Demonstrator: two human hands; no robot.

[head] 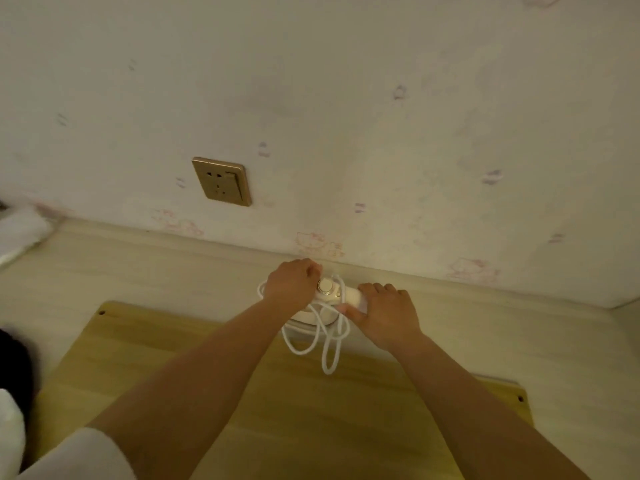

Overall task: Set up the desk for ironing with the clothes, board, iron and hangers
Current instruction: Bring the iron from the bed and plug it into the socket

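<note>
Setup partway: the board [263, 393] is lying on the tabletop [519, 334], both hands, left [294, 282] and right [388, 315], are grasping the corded iron [332, 299] at its far edge; hangers unseen.

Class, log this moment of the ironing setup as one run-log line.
stage: unwinding cord | left hand: grips cord | right hand: grips iron handle | iron: at board far edge | wall socket: unused
</note>
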